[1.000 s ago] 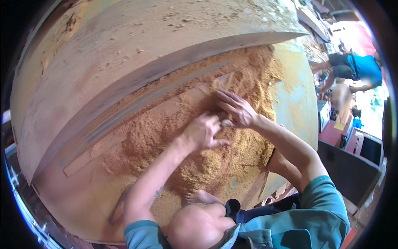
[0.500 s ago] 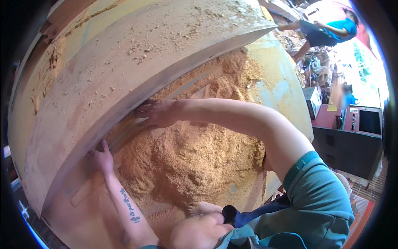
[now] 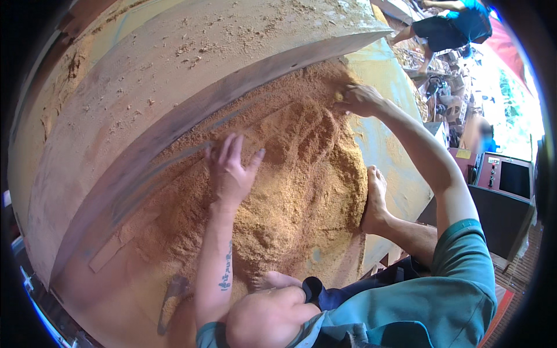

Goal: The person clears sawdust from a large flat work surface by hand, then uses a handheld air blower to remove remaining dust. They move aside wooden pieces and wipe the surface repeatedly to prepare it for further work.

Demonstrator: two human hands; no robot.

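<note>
Mid-frame sawdust likely light, loose; cup underneath. Left hand: grip spread, empty. Right hand: grip curled, hold unclear.

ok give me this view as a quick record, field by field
left hand: fingers spread, over the sawdust pile; contact unclear
right hand: fingers bent at the pile's upper right edge; whether it holds anything, unclear
right foot: bare, at the pile's right edge
dusty panel: beyond the pile
co-worker: background, upper right
</note>
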